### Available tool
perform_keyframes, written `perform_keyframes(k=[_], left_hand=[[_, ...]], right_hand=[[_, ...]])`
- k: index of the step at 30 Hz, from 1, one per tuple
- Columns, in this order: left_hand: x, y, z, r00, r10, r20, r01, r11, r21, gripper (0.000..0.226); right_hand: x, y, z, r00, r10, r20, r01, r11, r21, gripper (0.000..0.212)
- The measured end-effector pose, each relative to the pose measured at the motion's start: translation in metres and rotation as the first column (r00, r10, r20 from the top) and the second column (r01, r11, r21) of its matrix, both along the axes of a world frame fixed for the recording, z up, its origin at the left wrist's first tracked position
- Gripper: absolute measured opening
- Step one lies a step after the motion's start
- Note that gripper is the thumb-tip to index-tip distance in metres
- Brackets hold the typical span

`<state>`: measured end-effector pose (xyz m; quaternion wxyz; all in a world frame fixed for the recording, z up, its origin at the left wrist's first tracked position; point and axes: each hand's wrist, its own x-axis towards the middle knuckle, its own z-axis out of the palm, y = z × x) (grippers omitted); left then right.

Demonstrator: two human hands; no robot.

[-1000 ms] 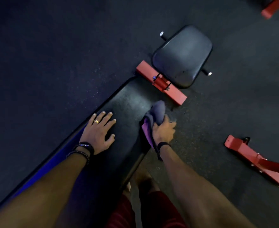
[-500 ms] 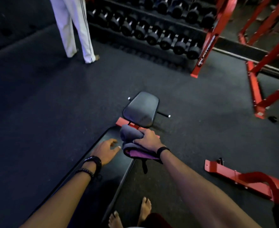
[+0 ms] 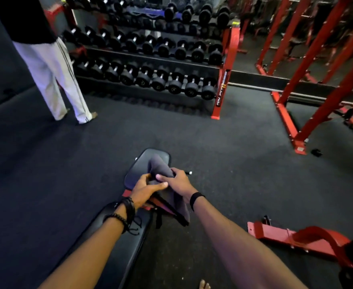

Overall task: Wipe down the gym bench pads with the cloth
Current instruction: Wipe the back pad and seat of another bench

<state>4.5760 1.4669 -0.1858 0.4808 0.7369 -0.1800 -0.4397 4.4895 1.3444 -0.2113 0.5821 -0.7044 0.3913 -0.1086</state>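
Observation:
A grey cloth with a purple underside hangs bunched between both hands, above the gap between the two bench pads. My left hand grips its lower part. My right hand grips the top of it. The small black seat pad lies just beyond the hands, partly hidden by the cloth. The long black back pad runs from below my left wrist toward the bottom left. A red frame piece of the bench shows between the pads.
A dumbbell rack lines the back. A person in white trousers stands at the far left. Red rack uprights stand at the right. A red bench foot lies on the floor at the lower right.
My left hand left the back pad and took hold of the cloth. Both hands lifted the cloth off the pad. The view tilted up to show the room.

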Motion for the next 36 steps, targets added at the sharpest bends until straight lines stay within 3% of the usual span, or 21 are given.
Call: perform_keyframes(k=[3,5,7,9,11,14,16,18,21,24,27,34,36], left_hand=[[-0.009,-0.054,-0.006,0.99,0.093,-0.106,-0.092,0.996,0.008,0.104],[-0.014,-0.087,-0.004,0.992,0.056,-0.112,-0.055,0.998,0.016,0.076],[-0.015,-0.117,-0.001,1.0,0.021,-0.019,-0.021,0.999,0.045,0.049],[-0.016,-0.141,0.007,0.996,0.006,0.084,-0.009,0.999,0.036,0.05],[-0.013,-0.162,0.014,0.982,0.004,0.187,-0.004,1.0,0.001,0.057],[-0.001,-0.185,0.022,0.915,-0.122,0.384,0.123,0.992,0.023,0.064],[0.013,-0.199,0.027,0.838,-0.23,0.495,0.21,0.973,0.095,0.063],[0.026,-0.212,0.032,0.767,-0.309,0.562,0.251,0.951,0.181,0.055],[0.048,-0.233,0.036,0.736,-0.332,0.59,0.257,0.943,0.21,0.055],[0.071,-0.25,0.036,0.741,-0.302,0.6,0.205,0.952,0.227,0.06],[0.092,-0.258,0.033,0.728,-0.257,0.635,0.068,0.949,0.307,0.061],[0.117,-0.264,0.012,0.709,-0.214,0.672,-0.228,0.832,0.505,0.032],[0.117,-0.265,0.006,0.691,-0.22,0.689,-0.304,0.776,0.552,0.032]], right_hand=[[-0.018,-0.048,0.007,0.996,-0.032,0.084,0.022,0.993,0.118,0.028],[-0.03,-0.081,0.017,0.995,-0.006,0.097,-0.011,0.986,0.168,0.034],[-0.043,-0.113,0.036,0.997,0.075,0.035,-0.08,0.982,0.169,0.042],[-0.053,-0.144,0.052,0.983,0.178,-0.051,-0.168,0.974,0.153,0.053],[-0.055,-0.176,0.059,0.951,0.284,-0.123,-0.273,0.957,0.101,0.071],[-0.043,-0.221,0.059,0.901,0.396,-0.178,-0.415,0.906,-0.086,0.12],[-0.026,-0.246,0.059,0.828,0.477,-0.295,-0.551,0.787,-0.276,0.134],[-0.008,-0.264,0.057,0.702,0.552,-0.449,-0.711,0.578,-0.401,0.128],[0.023,-0.281,0.055,0.512,0.559,-0.652,-0.857,0.292,-0.424,0.088],[0.052,-0.307,0.048,0.547,0.489,-0.679,-0.835,0.264,-0.483,0.061],[0.084,-0.333,0.046,0.547,0.493,-0.677,-0.831,0.223,-0.509,0.052],[0.158,-0.361,0.03,0.369,0.491,-0.789,-0.815,-0.238,-0.529,0.038],[0.176,-0.366,0.022,0.338,0.47,-0.815,-0.793,-0.324,-0.516,0.049]])
